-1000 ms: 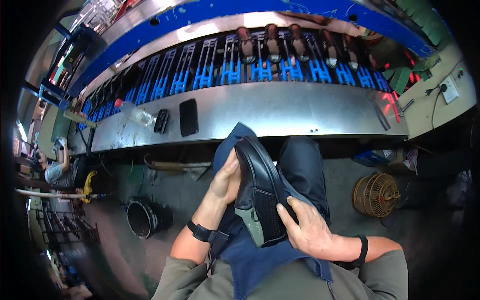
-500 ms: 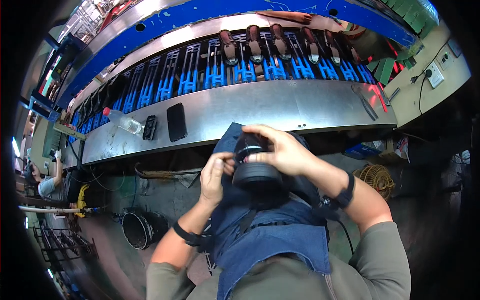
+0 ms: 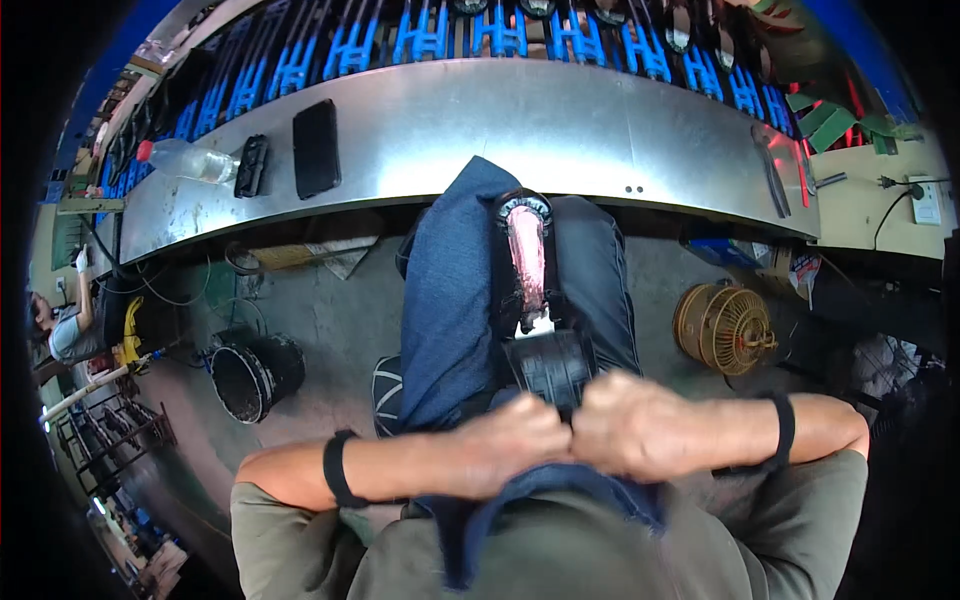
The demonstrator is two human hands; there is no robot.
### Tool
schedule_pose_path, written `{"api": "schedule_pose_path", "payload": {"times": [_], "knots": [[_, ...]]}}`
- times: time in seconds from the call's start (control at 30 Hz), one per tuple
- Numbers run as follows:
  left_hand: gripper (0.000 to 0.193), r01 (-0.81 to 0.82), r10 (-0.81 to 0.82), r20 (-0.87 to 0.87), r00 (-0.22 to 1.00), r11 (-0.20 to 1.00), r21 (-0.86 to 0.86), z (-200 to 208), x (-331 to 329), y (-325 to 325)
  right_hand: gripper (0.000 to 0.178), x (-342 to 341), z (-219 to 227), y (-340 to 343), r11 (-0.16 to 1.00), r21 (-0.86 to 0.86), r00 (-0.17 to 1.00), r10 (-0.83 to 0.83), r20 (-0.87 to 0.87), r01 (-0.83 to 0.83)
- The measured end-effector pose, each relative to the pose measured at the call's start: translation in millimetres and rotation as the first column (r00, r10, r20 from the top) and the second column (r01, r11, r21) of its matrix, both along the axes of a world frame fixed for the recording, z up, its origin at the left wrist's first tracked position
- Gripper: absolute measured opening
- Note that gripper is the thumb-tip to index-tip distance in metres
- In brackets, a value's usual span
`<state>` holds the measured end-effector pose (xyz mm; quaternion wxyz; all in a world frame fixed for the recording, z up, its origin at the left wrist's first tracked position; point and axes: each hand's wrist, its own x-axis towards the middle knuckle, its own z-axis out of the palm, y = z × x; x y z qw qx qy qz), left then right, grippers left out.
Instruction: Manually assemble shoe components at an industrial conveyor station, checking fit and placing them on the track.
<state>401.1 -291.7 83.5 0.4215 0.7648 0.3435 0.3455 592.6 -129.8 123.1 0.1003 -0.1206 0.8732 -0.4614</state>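
Note:
Between my knees stands a black shoe upper (image 3: 550,365), drawn over a form with its underside up. Its pale pinkish bottom (image 3: 526,255) faces me, and black pleats ring the toe end. At the near end of the black material, close to my belly, my left hand (image 3: 520,440) and my right hand (image 3: 622,425) are closed into fists side by side. Both are slightly blurred, and the edge they seem to grip is mostly hidden behind the fingers.
Ahead runs a metal bench (image 3: 440,130) with a phone (image 3: 316,150), a small black object (image 3: 251,165), a plastic bottle (image 3: 195,160) and pincers (image 3: 770,175). Beyond are blue racks (image 3: 500,38) bearing shoes. A bucket (image 3: 255,380) and wicker basket (image 3: 722,328) flank me.
Both hands have come down from the shoe at the bench edge to my belly, closing into fists. The shoe's pinkish underside now shows. My view has tipped downward.

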Motion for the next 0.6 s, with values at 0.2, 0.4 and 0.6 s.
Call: {"api": "schedule_pose_path", "payload": {"times": [0.2, 0.4, 0.6], "knots": [[0.03, -0.295, 0.299, -0.018, 0.954, 0.948, 0.117, -18, -30, 51, 0.028, -26, -37, 60, 0.972, -0.04, 0.94, -0.233, -0.247, 0.23], [0.034, -0.526, 0.629, 0.278, 0.726, 0.768, -0.365, -23, -62, 92, 0.034, -75, -43, 105, 0.813, -0.325, 0.855, -0.518, -0.027, 0.483], [0.028, -0.564, 0.733, 0.097, 0.674, 0.595, -0.573, -46, -83, 126, 0.035, -101, -77, 122, 0.738, -0.195, 0.764, -0.626, 0.159, 0.646]]}}
